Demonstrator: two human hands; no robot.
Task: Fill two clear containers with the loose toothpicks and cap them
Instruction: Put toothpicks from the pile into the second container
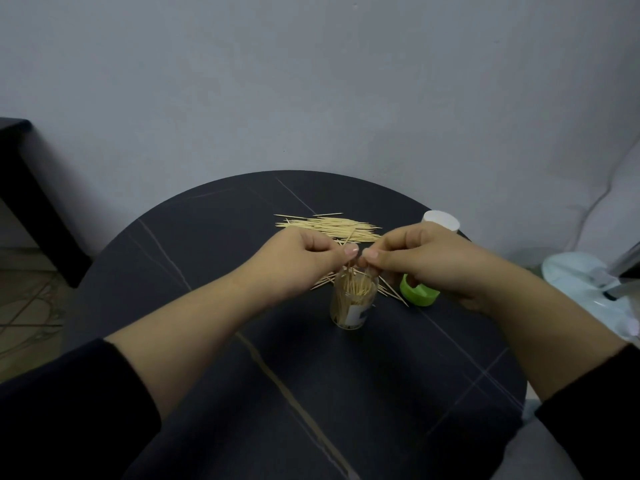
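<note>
The left hand (302, 258) and right hand (429, 260) are pinching toothpicks (351, 271); the jar (349, 308) is standing just below them.

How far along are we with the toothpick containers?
One clear container stands mostly full but uncapped; a green cap lies beside it. The left hand and right hand pinch toothpicks above its mouth. Left: the loose pile on the table. Whether the white object is the second container is unclear.

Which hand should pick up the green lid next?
Probably the right hand: the green lid lies on the table close by it, right of the container. The left hand would have to cross over the container. Both hands pinch toothpicks.
</note>
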